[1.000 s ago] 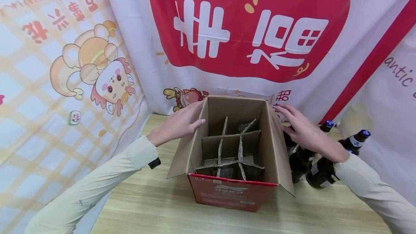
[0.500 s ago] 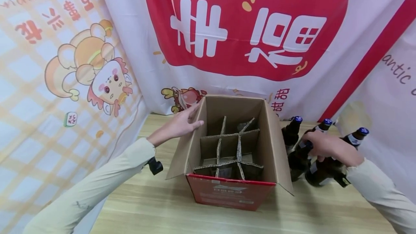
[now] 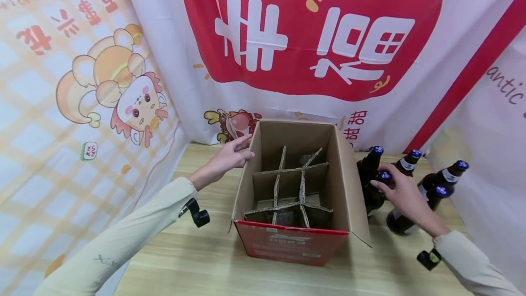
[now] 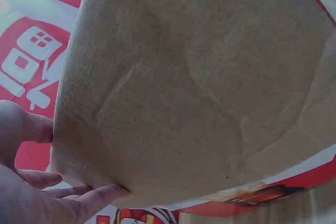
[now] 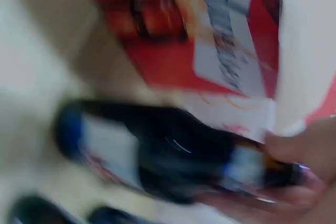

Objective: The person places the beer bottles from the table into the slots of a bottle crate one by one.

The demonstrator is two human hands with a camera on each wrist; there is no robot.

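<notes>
We recorded the left hand [image 3: 223, 163] at the left edge of an open, rectangular cardboard carton [image 3: 287, 245], red outside and plain brown within. Its thumb and fingers were apart, extended and touching the creased brown cardboard flap [image 4: 199, 93] on that side.

We found the right hand [image 3: 404, 195] clamped on the neck of a dark glass bottle with a blue cap and a pale neck label [image 5: 173, 148], thumb on one side, fingers on the other. This bottle was outside the carton, just beside the brown right-hand flap [image 3: 356, 204]; we could not tell whether its base met the pale wood-grain table [image 3: 185, 271]. The right wrist view was blurred.

Four similar blue-capped dark bottles [image 3: 400, 223] stood near it, to the right of the carton. Inside the carton we noted crossing brown cardboard dividers [image 3: 303, 188] forming cells. Behind stood a white cloth backdrop [image 3: 164, 8] with a large red panel.
</notes>
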